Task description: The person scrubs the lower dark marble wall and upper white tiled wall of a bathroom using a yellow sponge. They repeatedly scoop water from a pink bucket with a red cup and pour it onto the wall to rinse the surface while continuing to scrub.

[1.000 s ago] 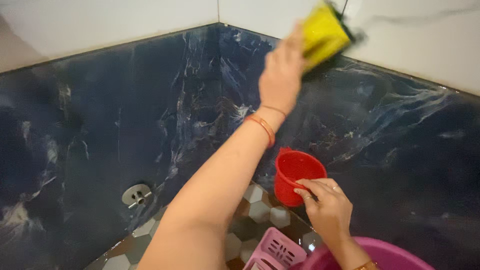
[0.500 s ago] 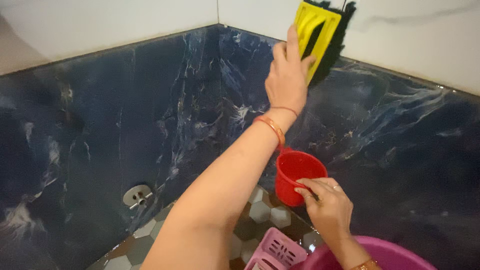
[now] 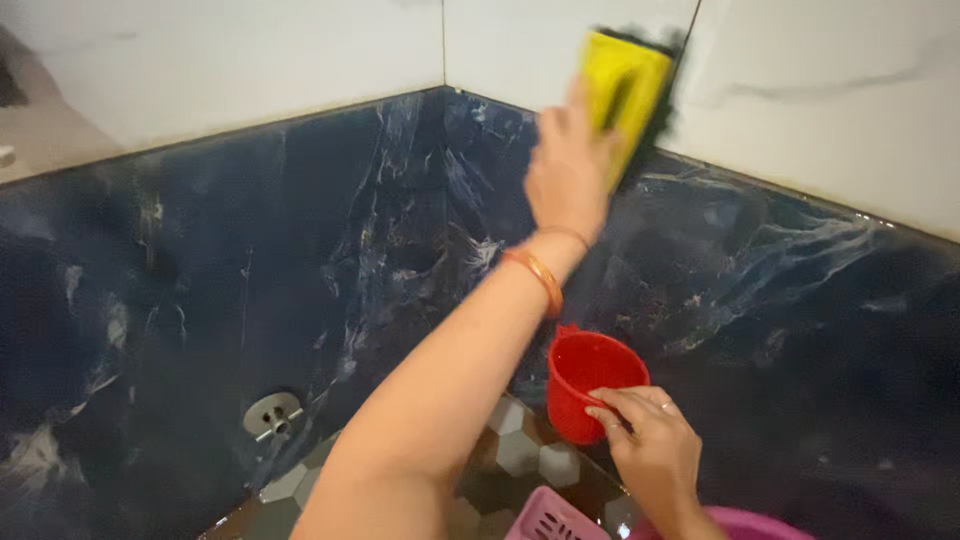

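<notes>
Left hand was raised to the wall corner, fingers closed round a yellow scrub brush with black bristles pressed to the seam where the white upper tiles met the dark blue marbled tiles. Brush blurred. Right hand gripped the rim of a red mug above the hexagon-tiled floor. No suds or rinse streaks were discernible; how much wall had been scrubbed could not be judged.
</notes>
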